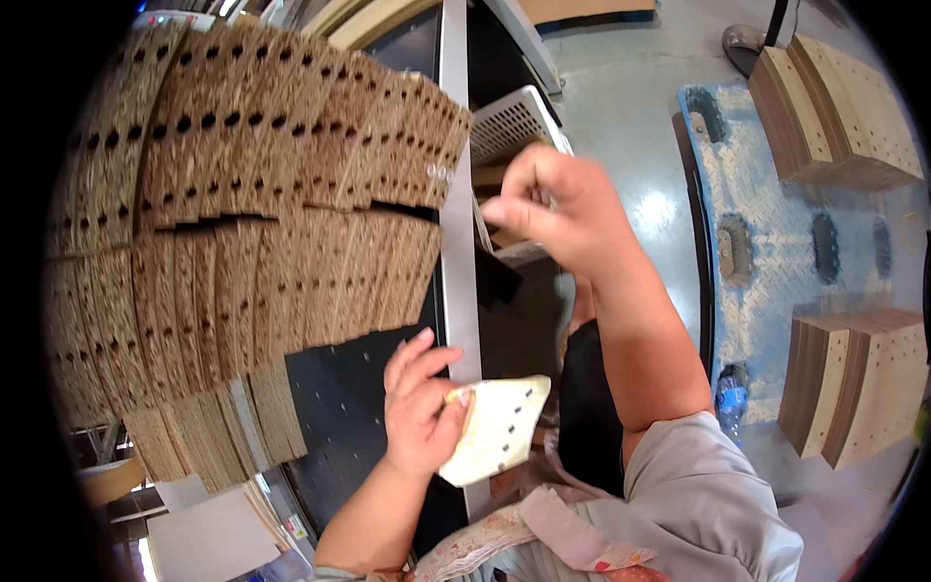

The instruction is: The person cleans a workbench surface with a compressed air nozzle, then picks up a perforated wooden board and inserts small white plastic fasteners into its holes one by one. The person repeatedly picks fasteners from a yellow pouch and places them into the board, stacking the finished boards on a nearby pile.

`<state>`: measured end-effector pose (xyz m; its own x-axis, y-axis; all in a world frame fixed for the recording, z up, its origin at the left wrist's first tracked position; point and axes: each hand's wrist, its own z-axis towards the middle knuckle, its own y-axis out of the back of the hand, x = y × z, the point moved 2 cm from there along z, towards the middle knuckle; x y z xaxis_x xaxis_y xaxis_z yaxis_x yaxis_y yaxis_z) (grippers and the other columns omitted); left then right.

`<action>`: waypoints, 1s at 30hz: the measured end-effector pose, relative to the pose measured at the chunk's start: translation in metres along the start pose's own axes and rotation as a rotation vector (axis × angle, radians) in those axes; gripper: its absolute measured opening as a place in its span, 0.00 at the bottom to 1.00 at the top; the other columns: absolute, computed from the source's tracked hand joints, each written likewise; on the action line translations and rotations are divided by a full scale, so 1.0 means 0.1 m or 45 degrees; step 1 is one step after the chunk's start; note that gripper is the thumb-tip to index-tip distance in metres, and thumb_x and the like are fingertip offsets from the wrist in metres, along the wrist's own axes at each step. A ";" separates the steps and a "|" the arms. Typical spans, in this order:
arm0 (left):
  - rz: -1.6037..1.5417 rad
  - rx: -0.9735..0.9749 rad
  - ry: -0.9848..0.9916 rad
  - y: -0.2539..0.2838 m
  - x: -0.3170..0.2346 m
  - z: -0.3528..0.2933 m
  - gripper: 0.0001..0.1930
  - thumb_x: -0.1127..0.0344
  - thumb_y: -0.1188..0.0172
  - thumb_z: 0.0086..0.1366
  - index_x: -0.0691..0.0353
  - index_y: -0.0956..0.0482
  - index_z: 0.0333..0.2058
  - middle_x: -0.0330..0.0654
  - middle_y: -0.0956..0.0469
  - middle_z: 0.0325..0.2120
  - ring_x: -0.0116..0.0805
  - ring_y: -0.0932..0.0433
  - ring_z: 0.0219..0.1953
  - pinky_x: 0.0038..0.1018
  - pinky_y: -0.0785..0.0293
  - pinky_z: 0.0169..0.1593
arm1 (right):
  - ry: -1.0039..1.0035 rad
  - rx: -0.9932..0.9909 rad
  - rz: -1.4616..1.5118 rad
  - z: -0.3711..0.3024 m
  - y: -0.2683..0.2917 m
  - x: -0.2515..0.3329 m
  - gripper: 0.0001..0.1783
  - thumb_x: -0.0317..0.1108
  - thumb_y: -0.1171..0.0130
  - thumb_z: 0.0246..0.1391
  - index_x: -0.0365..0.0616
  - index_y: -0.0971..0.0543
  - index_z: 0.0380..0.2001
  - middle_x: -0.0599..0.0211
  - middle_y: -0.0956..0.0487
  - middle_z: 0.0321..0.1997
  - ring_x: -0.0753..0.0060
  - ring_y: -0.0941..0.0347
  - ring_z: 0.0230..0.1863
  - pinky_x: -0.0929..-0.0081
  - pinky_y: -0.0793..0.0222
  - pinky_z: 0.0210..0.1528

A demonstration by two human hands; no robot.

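My left hand [422, 415] pinches a pale yellow sheet [499, 427] between thumb and fingers. The sheet looks like a sticker sheet and carries a row of small dark marks. My right hand [558, 206] is raised above a white slotted plastic basket [512, 118], its fingers curled in and its thumb pointing left; what it holds, if anything, is hidden. To the left of both hands stand tightly packed chipboard panels [291, 126] on edge, with rows of round holes in their edges. Several small white rings [439, 173] show on the panels nearest my right hand.
The panels stand on a black surface [354, 388] with a light-coloured edge rail [454, 78]. A blue pallet [771, 252] on the floor at right bears stacks of wooden boards [853, 107] and a plastic bottle [731, 403]. White boards [213, 533] lean at lower left.
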<state>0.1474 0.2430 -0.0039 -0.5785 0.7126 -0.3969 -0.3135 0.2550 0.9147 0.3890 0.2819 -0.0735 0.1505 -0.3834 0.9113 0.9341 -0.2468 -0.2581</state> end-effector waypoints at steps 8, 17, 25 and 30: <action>-0.090 -0.074 0.008 -0.02 0.03 0.01 0.04 0.73 0.39 0.49 0.64 0.26 0.20 0.46 0.22 0.42 0.52 0.32 0.55 0.40 0.40 0.57 | 0.188 0.153 -0.237 -1.09 -0.52 0.21 0.16 0.23 0.35 0.39 0.39 0.22 0.36 0.59 0.25 0.37 0.58 0.28 0.39 0.67 0.32 0.40; -0.089 -0.127 -0.008 -0.05 0.02 0.01 0.03 0.75 0.41 0.46 0.65 0.27 0.19 0.45 0.22 0.42 0.51 0.32 0.55 0.39 0.38 0.56 | 0.338 0.006 -0.559 -1.17 -0.80 0.32 0.09 0.26 0.40 0.38 0.42 0.23 0.28 0.66 0.25 0.31 0.63 0.30 0.31 0.71 0.31 0.33; -0.056 -0.095 -0.010 -0.02 0.00 0.00 0.02 0.76 0.44 0.51 0.66 0.26 0.20 0.48 0.22 0.42 0.53 0.32 0.54 0.40 0.37 0.57 | 0.338 -0.061 -0.593 -1.23 -0.86 0.34 0.10 0.20 0.40 0.36 0.40 0.24 0.28 0.65 0.26 0.30 0.63 0.29 0.30 0.71 0.31 0.33; -0.081 -0.108 -0.016 -0.03 0.01 0.01 0.03 0.76 0.45 0.50 0.66 0.27 0.20 0.48 0.22 0.42 0.54 0.32 0.55 0.40 0.37 0.57 | 0.350 -0.106 -0.594 -1.24 -0.89 0.34 0.09 0.20 0.41 0.37 0.41 0.25 0.26 0.64 0.27 0.29 0.63 0.29 0.30 0.70 0.31 0.33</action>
<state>0.1485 0.2439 -0.0069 -0.5461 0.7049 -0.4526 -0.4121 0.2443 0.8778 0.2712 0.1802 -0.0599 -0.3743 -0.4318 0.8206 0.8508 -0.5118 0.1188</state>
